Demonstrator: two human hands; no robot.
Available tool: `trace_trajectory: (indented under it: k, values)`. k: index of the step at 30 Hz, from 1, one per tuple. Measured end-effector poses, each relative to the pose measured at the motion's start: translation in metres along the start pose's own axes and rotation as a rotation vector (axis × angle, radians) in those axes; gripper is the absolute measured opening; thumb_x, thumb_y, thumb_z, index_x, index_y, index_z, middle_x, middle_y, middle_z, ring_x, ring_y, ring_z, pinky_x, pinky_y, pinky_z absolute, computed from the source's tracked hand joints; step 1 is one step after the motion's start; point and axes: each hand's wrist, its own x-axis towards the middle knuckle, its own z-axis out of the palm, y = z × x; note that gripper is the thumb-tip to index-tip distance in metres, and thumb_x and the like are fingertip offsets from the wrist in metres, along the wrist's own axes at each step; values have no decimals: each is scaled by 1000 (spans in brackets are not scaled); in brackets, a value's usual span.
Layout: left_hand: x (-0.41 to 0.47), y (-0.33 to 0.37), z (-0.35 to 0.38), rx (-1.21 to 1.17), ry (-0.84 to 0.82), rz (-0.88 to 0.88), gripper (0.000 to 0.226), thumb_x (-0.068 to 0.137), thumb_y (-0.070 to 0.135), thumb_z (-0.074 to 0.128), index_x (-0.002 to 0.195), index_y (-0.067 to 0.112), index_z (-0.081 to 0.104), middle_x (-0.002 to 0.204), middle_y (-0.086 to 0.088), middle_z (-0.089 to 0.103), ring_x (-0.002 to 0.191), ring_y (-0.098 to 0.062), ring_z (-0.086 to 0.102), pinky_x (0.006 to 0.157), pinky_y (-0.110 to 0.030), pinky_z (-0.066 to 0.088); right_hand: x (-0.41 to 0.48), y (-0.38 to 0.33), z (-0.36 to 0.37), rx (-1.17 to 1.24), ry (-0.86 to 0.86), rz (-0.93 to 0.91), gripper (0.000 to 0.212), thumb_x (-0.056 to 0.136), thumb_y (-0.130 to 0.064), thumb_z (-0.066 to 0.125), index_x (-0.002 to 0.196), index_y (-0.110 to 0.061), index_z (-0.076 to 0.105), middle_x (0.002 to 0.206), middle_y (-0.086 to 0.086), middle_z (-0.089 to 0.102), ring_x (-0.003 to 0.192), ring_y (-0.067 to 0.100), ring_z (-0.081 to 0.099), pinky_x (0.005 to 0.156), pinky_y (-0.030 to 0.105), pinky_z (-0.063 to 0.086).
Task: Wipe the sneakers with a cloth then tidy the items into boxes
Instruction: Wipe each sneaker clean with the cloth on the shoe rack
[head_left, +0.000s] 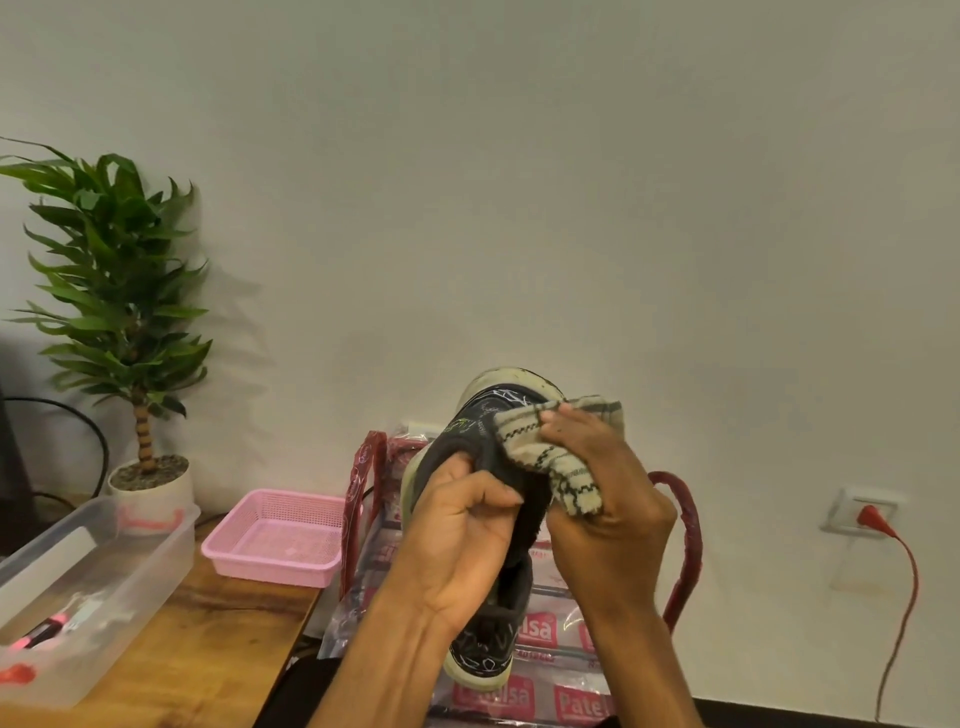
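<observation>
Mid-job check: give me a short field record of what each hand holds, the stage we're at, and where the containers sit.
left hand: grips the sneaker at its collar, lifted off the table
right hand: holds the cloth against the sneaker's upper
stage: wiping; sneaker not boxed
containers: pink basket and clear box on the table, left of the hands
behind: plastic bag with red handles

You're wearing one head cam that's facing the wall (519, 182). It's sitting close over your left hand (457, 540) and right hand (608, 499).
</observation>
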Motion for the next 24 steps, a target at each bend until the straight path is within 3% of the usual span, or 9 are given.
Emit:
trace_trajectory:
  k: [2,4,7,9,13,15,18,21,24]
  values:
    - [-2,2,2,-21,4,8,43,66,-19,44,92,-1,72,102,-19,72,92,-25,72,71,-28,60,0,-1,4,-1,26,43,61,61,23,70,109,-15,64,111,5,69,111,18,63,83,42,57]
    - [-3,4,1,-70,-18,12,36,69,-15,50,88,0,76,101,-17,72,93,-25,71,78,-29,59,-3,-4,7,11,28,63,62,58,26,71,107,-12,67,111,3,69,111,17,64,85,40,56]
    - [-3,6,0,-107,3,1,22,83,12,64,100,1,74,99,-14,69,91,-22,68,86,-30,57,-5,-6,8,37,43,112,62,57,27,69,106,-11,68,111,1,69,110,16,64,85,40,56]
    - [-1,3,1,-89,88,-7,34,91,29,62,109,1,70,105,-14,69,95,-21,68,94,-32,54,-5,-6,9,50,40,138,62,56,28,68,106,-10,69,111,3,69,111,17,64,86,41,56]
    - [-2,0,8,-85,138,-20,44,99,32,45,97,3,78,104,-17,73,93,-21,72,79,-30,60,-5,-9,7,61,-11,94,53,59,22,64,104,-6,70,111,1,69,114,16,62,94,36,52]
    - [-3,-1,10,-94,132,-44,48,101,33,43,96,1,78,105,-19,72,94,-23,73,76,-31,60,-6,-11,5,99,-29,62,45,62,15,60,101,-4,71,109,2,69,114,17,62,95,42,52]
    - [-3,-1,13,-98,137,-50,49,100,35,44,101,-4,75,105,-21,72,93,-26,73,72,-33,61,-7,-15,3,133,-51,-6,27,72,4,65,97,-5,72,106,2,71,112,16,62,92,49,51]
    - [-2,-1,13,-114,138,-91,54,96,41,48,113,-7,68,112,-23,68,100,-29,71,81,-37,60,-8,-17,2,72,-80,-59,21,73,2,76,92,-4,74,102,2,72,109,14,63,90,47,52]
    - [-2,-1,8,-133,109,-144,61,92,47,50,100,-9,72,102,-24,71,90,-31,73,74,-38,62,-9,-19,-1,44,-122,-112,9,79,-4,70,87,-5,75,97,1,73,105,13,65,90,42,52]
